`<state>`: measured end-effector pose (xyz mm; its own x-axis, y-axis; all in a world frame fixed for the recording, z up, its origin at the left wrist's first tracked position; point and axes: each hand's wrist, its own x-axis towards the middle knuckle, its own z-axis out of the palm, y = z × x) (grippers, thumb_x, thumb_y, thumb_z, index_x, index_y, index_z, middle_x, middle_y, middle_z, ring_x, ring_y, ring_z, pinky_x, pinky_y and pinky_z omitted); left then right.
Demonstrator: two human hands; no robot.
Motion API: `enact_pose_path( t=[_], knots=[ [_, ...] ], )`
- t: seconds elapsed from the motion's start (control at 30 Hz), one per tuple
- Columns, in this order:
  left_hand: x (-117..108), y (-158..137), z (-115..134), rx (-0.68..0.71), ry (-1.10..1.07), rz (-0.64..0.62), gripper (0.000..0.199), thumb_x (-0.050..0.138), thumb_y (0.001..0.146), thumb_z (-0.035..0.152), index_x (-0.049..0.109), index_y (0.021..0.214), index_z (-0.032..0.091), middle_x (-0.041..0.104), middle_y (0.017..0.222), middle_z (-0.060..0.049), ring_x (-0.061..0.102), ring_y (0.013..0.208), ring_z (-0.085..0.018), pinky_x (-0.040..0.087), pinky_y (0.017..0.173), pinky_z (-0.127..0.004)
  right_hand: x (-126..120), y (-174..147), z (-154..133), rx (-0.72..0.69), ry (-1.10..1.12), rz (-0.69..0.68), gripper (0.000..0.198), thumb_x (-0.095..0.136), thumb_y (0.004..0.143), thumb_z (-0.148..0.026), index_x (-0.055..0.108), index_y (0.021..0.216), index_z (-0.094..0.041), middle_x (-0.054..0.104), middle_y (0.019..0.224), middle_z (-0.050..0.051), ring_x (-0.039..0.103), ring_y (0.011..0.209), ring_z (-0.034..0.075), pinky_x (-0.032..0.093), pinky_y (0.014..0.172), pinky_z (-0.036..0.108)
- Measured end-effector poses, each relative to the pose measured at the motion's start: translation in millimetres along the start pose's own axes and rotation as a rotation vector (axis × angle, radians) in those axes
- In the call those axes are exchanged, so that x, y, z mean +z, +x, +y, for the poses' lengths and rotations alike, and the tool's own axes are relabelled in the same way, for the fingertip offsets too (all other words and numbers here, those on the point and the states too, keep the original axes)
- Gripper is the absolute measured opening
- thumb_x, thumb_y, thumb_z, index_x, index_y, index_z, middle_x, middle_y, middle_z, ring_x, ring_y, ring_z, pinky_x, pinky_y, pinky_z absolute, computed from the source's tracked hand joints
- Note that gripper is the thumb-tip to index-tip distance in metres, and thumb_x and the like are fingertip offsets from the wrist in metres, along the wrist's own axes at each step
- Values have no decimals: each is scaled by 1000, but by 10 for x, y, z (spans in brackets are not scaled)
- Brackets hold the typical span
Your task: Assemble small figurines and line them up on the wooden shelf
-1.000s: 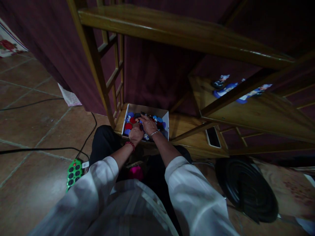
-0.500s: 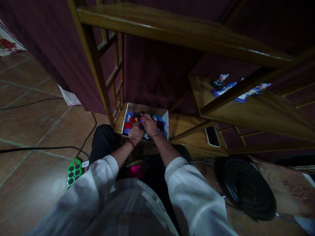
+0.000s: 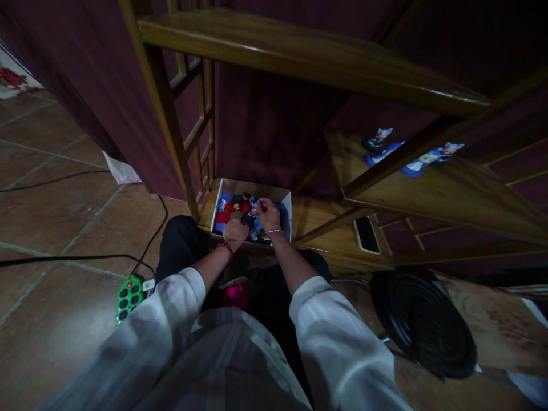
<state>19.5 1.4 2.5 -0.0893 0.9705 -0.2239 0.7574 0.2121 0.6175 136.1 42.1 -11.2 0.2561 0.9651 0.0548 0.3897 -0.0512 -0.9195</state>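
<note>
A white box sits on the low wooden shelf, with small red and blue figures inside. The left hand is over its near part; I cannot tell how its grip is. The right hand, farther right, has bent fingers by a blue figure; I cannot tell if its grip pinches it.

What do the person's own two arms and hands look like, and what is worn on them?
Both hands are bare, without gloves. The left hand has a dark red bracelet, seemingly beaded, at its wrist; the right hand has a thin silvery one. The left sleeve and right sleeve are pale, whitish-grey and loose, ending on the forearms.
</note>
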Motion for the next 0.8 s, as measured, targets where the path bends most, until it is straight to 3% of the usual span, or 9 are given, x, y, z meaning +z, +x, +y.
enact_pose_path(
  t=[0.1, 0.27, 0.8],
  knots=[
    [-14, -4, 1, 18, -38, -7, 36, 40, 84, 23, 58, 115, 25, 65, 109, -7, 61, 100, -20, 44, 84, -28, -15, -42, 21, 157, 147, 15, 28, 56, 75, -35, 58, 96, -17, 65, 81, 1, 60, 53, 11, 47, 49, 22],
    [-12, 13, -22, 23, -67, -15, 33, 43, 83, 22, 61, 110, 25, 65, 110, -5, 60, 102, -19, 44, 87, -27, -46, -122, 60, 262, 214, 30, 26, 59, 73, -37, 61, 90, -17, 66, 74, 0, 59, 50, 9, 43, 43, 18],
    [-5, 76, -91, 109, -217, -66, 39, 42, 82, 15, 58, 117, 22, 60, 119, -2, 55, 109, -14, 39, 95, -23, 9, -240, 128, 229, 238, 2, 38, 58, 69, -46, 63, 99, -22, 64, 71, -2, 60, 54, 11, 50, 52, 24]
  ],
)
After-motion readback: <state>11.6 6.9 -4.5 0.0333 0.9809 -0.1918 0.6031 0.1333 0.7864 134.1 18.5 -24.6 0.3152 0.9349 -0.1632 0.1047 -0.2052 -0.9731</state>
